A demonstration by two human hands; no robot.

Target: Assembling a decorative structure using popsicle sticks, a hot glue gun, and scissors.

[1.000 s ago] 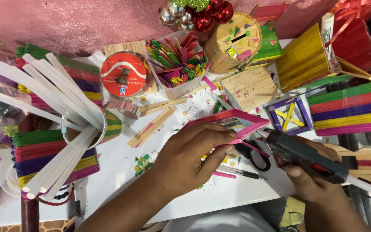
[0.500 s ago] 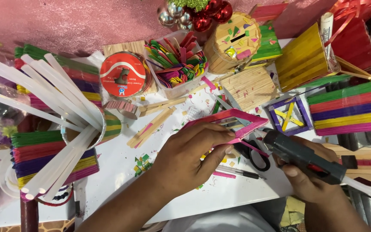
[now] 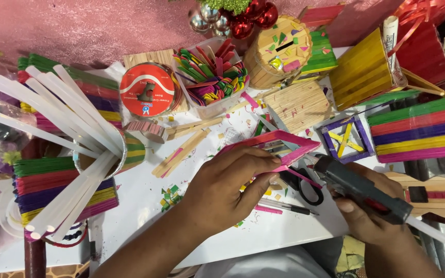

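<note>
My left hand pinches the half-built pink stick frame while my right hand clasps the glue gun beside it, sticks unglued.

one glue gun, one scissors, one pen

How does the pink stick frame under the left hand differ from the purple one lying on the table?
The pink frame is held by the left hand, with the glue gun in the right hand pointing at it; the purple frame lies untouched. The pink one is larger and open inside; the purple one has yellow sticks crossed within. Both are built from coloured craft sticks.
</note>
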